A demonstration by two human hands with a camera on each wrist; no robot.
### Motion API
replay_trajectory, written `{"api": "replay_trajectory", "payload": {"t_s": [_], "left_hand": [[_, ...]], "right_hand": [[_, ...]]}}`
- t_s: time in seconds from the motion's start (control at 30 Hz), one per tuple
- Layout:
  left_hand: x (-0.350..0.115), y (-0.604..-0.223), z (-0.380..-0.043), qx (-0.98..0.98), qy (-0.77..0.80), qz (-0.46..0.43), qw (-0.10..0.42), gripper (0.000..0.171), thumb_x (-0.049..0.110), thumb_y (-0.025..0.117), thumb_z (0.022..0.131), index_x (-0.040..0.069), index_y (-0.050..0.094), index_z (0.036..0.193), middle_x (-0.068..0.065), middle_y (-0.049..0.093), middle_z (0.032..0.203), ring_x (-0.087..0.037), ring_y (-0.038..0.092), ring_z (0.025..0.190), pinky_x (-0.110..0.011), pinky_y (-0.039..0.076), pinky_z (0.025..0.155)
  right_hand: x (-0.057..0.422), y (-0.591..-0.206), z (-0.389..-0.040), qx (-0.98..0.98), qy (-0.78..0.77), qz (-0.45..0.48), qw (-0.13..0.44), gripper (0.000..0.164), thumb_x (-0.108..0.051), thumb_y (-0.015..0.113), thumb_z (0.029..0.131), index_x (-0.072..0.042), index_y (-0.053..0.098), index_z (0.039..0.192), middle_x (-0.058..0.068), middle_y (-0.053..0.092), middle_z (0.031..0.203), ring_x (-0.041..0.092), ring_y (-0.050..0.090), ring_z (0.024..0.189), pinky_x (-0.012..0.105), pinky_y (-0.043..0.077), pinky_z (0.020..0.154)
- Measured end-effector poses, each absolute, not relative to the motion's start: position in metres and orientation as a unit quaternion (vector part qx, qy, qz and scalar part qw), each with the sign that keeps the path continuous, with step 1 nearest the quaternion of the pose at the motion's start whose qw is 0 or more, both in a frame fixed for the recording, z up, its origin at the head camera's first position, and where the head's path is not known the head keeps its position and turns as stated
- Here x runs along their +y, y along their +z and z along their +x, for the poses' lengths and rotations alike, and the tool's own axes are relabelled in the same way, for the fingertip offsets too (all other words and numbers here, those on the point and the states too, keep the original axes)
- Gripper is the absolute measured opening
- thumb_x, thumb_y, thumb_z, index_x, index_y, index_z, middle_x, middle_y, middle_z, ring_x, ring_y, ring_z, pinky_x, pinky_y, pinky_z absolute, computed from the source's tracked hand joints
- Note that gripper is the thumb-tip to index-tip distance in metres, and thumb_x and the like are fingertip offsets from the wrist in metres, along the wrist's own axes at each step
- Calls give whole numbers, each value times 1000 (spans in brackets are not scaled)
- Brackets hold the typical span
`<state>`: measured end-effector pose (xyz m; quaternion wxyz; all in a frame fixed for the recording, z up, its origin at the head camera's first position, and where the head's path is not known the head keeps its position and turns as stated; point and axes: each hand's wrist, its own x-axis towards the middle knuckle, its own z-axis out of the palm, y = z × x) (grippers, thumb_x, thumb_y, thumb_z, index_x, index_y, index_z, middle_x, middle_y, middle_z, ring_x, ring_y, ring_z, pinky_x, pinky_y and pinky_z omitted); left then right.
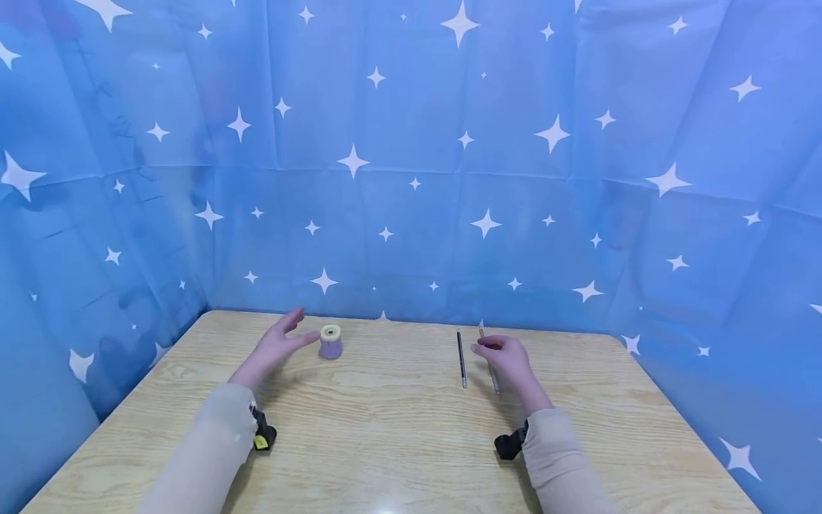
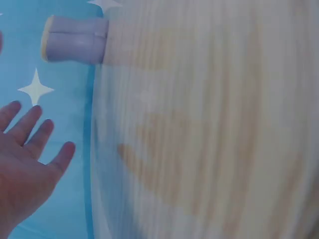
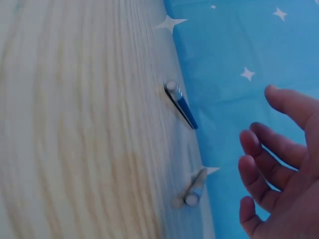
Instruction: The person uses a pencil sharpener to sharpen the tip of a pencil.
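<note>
Left hand (image 1: 276,348) and right hand (image 1: 509,359) are hovering loose-fingered; pencils (image 1: 462,360) are pointing away, only the right wrist view showing ends face-on.

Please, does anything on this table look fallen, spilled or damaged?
Nothing stands out: the purple container stands upright, and the dark pencil lies nearly parallel to the paler pencil, which the right hand partly hides. No spill or damage shows.

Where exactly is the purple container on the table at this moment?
In the head view, the purple container stands upright left of centre, near the far edge of the table, just right of the left hand.
</note>
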<state>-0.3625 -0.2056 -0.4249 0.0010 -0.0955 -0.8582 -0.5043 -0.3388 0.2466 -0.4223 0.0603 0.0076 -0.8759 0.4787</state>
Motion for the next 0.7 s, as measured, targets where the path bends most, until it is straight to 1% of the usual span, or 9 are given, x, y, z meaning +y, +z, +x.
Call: {"api": "replay_trajectory", "payload": {"t_s": [0.13,0.27,0.43,0.5,0.6,0.7], "left_hand": [[-198,-425,-362,-851,-518,-88,-14,87,38,69,89,5,20,154,-24,29,152,-42,26,139,-56,23,111],[-190,-423,-360,-838,-541,-67,-20,83,37,68,90,2,24,152,-25,33,150,-42,32,137,-54,27,110],[-184,-425,-356,-800,-598,-30,-33,77,34,64,93,5,24,153,-22,33,151,-39,33,137,-56,27,110],[-182,-427,-356,-786,-617,-19,-43,76,34,63,94,7,24,153,-19,32,152,-38,32,138,-56,27,109],[-179,-431,-357,-772,-633,-23,-54,75,32,62,95,6,24,153,-19,31,153,-37,30,139,-57,28,109],[-177,-433,-356,-765,-640,-28,-59,73,30,62,95,5,24,153,-20,30,153,-37,30,139,-56,27,109]], "right_hand": [[246,-428,-342,-867,496,-9,49,46,-28,69,90,3,62,124,20,60,123,34,57,110,47,46,93],[245,-432,-345,-861,505,-25,44,44,-26,69,90,4,63,122,21,60,122,32,58,103,45,47,88],[245,-440,-348,-848,527,-40,38,41,-23,68,90,4,63,121,21,61,120,31,58,104,46,48,87],[246,-444,-348,-843,535,-44,33,41,-23,68,91,4,63,121,22,60,121,33,57,108,47,47,89],[249,-447,-348,-838,542,-52,31,40,-23,66,91,4,64,120,23,58,124,35,55,111,50,46,93],[251,-447,-348,-834,548,-60,34,40,-23,66,91,5,64,119,24,58,122,34,56,106,48,48,89]]}}
